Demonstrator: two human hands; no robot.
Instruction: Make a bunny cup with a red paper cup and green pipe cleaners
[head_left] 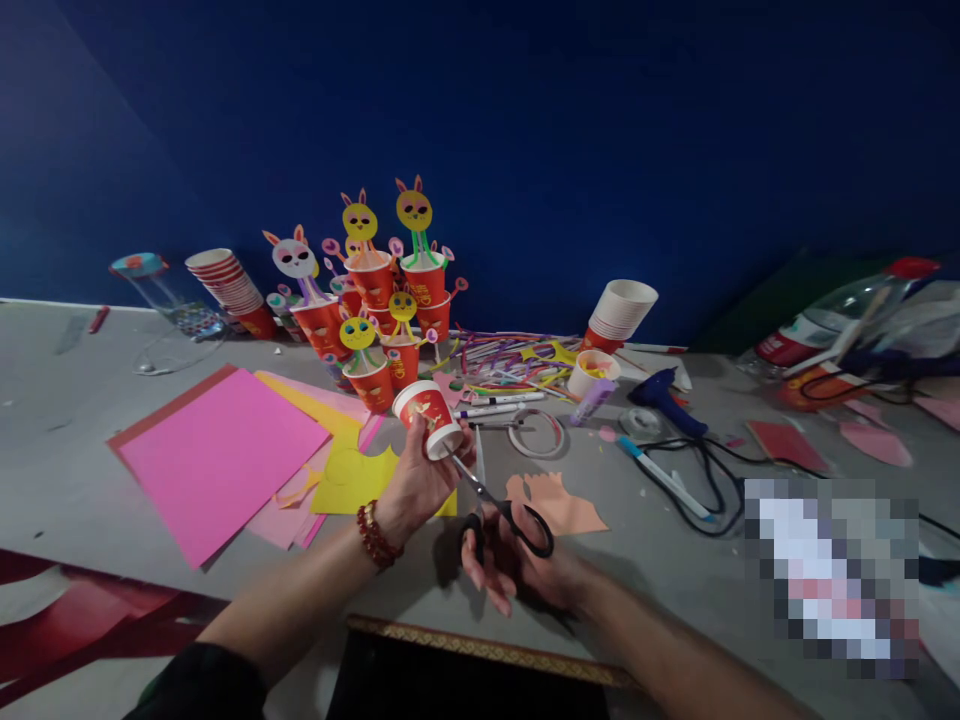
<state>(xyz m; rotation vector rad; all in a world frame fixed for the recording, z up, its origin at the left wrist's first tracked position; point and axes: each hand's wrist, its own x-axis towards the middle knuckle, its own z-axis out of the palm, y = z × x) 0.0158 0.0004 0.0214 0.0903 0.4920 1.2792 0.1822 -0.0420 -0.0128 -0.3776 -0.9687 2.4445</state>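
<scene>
My left hand (426,478), with a beaded bracelet at the wrist, is wrapped round a red paper cup (427,412) tipped on its side. The cup's white base faces toward me and to the right. In my right hand (517,560) are black-handled scissors (480,488), with fingers through the loops. Their blade tips meet the cup's base; whether they have pierced it I cannot tell. Under my left hand lies yellow paper (352,480) with curved cutouts. A torn piece of peach paper (559,503) rests just beyond the scissors.
Red cups with paper animal heads (360,222) stand behind my left hand. Pink sheets (225,450) lie at left. Pipe cleaners (502,362), a tape roll (536,433), a blue glue gun (666,400) with its black cord and a plastic bottle (840,310) spread rightward.
</scene>
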